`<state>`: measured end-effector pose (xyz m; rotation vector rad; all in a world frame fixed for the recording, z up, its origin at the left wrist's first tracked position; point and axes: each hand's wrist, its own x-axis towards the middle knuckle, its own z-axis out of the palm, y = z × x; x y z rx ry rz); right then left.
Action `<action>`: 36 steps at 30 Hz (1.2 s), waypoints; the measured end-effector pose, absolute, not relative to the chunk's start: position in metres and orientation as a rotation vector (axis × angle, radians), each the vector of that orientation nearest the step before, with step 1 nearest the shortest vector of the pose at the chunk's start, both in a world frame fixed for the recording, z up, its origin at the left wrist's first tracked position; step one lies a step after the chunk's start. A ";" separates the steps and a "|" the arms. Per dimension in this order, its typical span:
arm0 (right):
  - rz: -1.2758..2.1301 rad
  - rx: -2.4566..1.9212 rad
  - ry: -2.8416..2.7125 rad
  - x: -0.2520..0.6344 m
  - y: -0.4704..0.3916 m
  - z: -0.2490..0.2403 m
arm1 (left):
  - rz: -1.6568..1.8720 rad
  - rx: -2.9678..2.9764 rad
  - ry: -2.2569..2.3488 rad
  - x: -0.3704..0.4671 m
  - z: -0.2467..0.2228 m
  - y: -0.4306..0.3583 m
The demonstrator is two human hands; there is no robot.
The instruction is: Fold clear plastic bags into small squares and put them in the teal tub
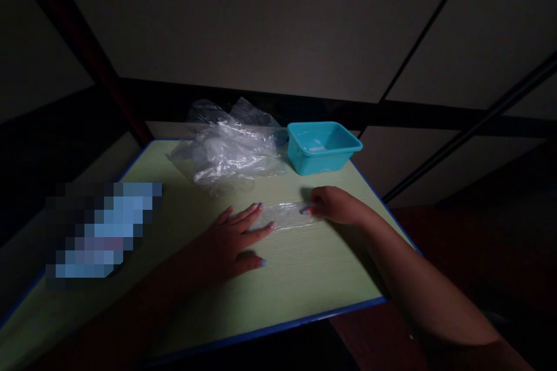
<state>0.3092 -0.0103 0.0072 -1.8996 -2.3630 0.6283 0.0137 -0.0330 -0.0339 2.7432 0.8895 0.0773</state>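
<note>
A narrow, clear plastic strip lies flat across the middle of the table, with a wrinkled, shiny surface. My left hand rests palm down with fingers spread, its fingertips on the strip's left end. At the right end, my right hand is closed, thumb and fingers pinched together on the strip's edge. Beyond the hands, a crumpled heap of clear plastic bags sits at the table's back. To its right stands a turquoise plastic basket; something small and pale shows inside it.
The light green table has a blue edge. On its left side lies a pixelated blue object that I cannot make out. Behind the table rise dark-banded wall panels. Reddish floor shows at the right.
</note>
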 end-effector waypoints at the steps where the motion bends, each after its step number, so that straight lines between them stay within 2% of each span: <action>1: 0.641 -1.899 -2.362 0.310 -0.010 0.006 | 0.087 2.749 0.890 0.013 -0.036 -0.033; 8: 0.727 -1.863 -2.272 0.314 -0.007 0.006 | 0.039 2.763 0.927 0.018 -0.029 -0.038; 16: 1.059 -1.853 -2.034 0.311 -0.008 0.000 | 0.104 2.754 0.943 0.020 -0.029 -0.038; 29: 1.144 -1.765 -1.739 0.314 0.002 -0.004 | -0.069 2.743 0.960 0.024 -0.023 -0.045; 36: 1.224 -1.573 -1.614 0.313 -0.002 0.001 | 0.000 2.761 0.948 0.026 -0.029 -0.045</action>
